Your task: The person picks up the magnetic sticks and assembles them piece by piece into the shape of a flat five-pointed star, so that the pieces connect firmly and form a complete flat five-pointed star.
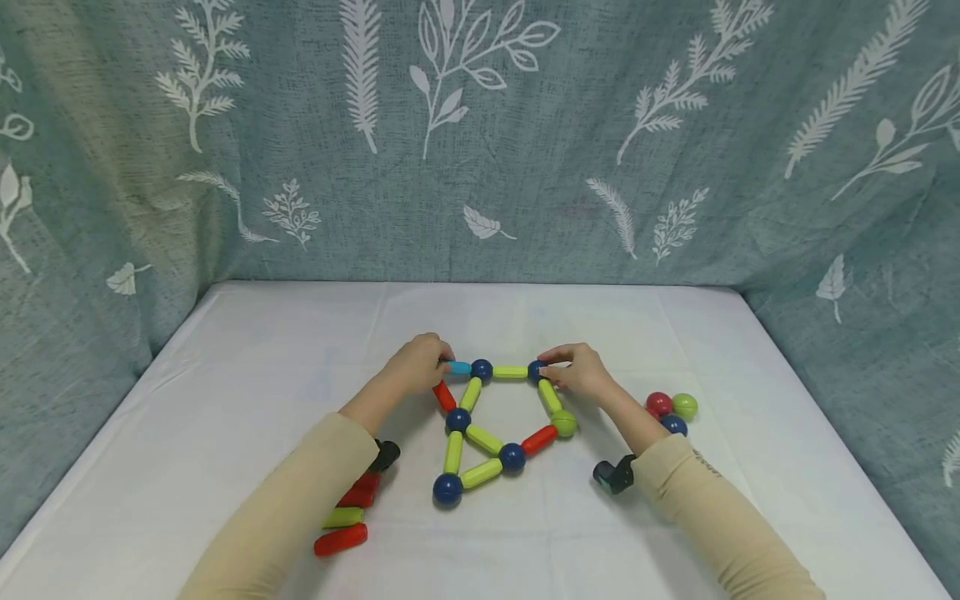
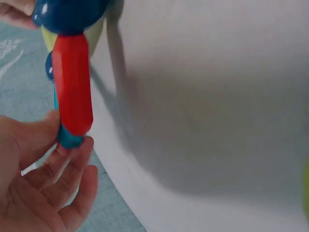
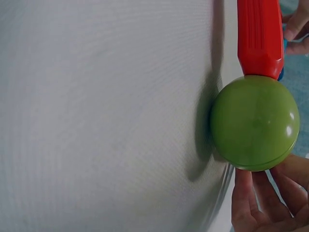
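Note:
A flat frame of short rods and dark blue balls lies on the table. My left hand (image 1: 420, 364) pinches the outer end of a light blue rod (image 1: 460, 367), whose other end meets a ball (image 1: 482, 371). Beside those fingers, a red rod (image 2: 72, 87) slants from another ball (image 1: 458, 420). At the frame's far right corner, my right hand (image 1: 583, 372) holds a dark blue ball (image 1: 535, 372) between thumb and fingers. From it a lime rod (image 1: 550, 397) runs to a lime ball (image 3: 255, 123), joined to a second red rod (image 3: 260, 34).
Loose red and lime rods (image 1: 341, 540) lie near my left forearm, partly hidden by it. Red, lime (image 1: 685, 406) and dark blue balls sit together beyond my right forearm. A white cloth (image 1: 300, 333) covers the table, with a patterned green curtain (image 1: 525, 208) behind.

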